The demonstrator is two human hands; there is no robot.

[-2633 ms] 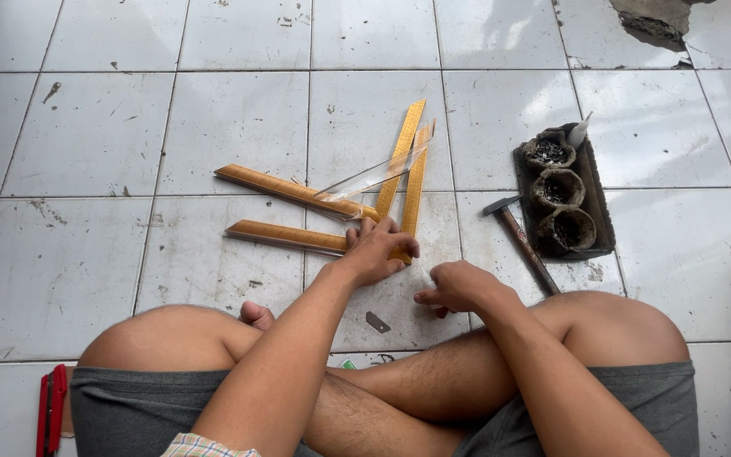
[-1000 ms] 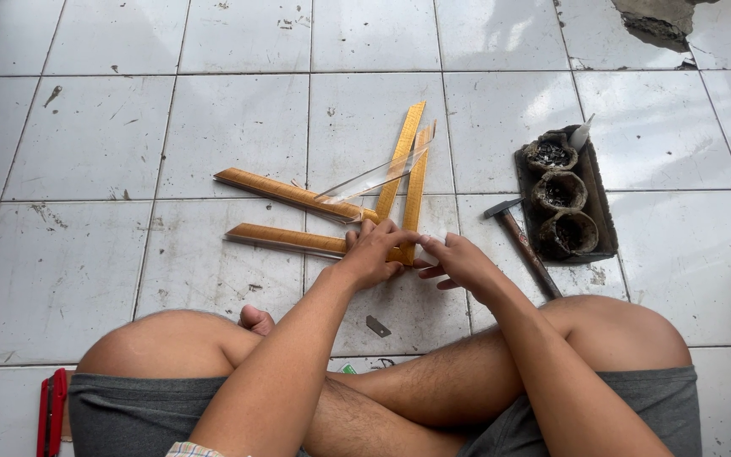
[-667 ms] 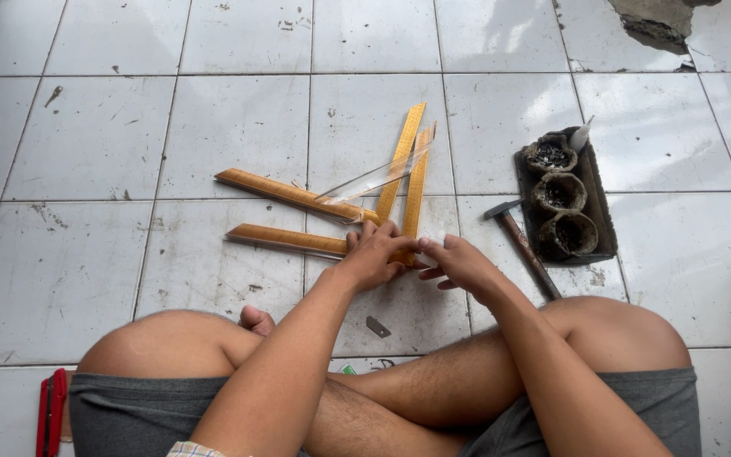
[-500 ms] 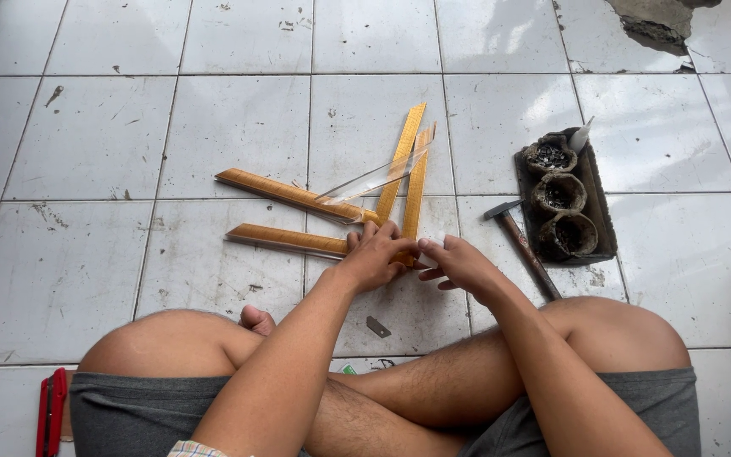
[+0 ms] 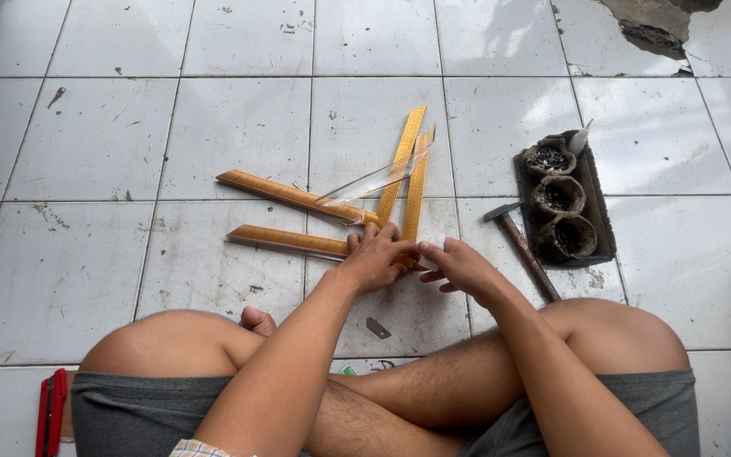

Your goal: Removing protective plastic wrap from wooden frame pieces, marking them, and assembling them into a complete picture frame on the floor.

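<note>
Our right hand (image 5: 458, 267) has come across from our knee to meet our left hand (image 5: 376, 258), both pinching the near ends of the strips (image 5: 408, 182) on the floor at twelve o'clock. Thin, stiff, light, probably splintery: grip near the ends.

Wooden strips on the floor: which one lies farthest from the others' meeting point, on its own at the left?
The lower left strip. It lies apart, nearly level, its right end by the left hand; the other three meet near the fingers.
</note>
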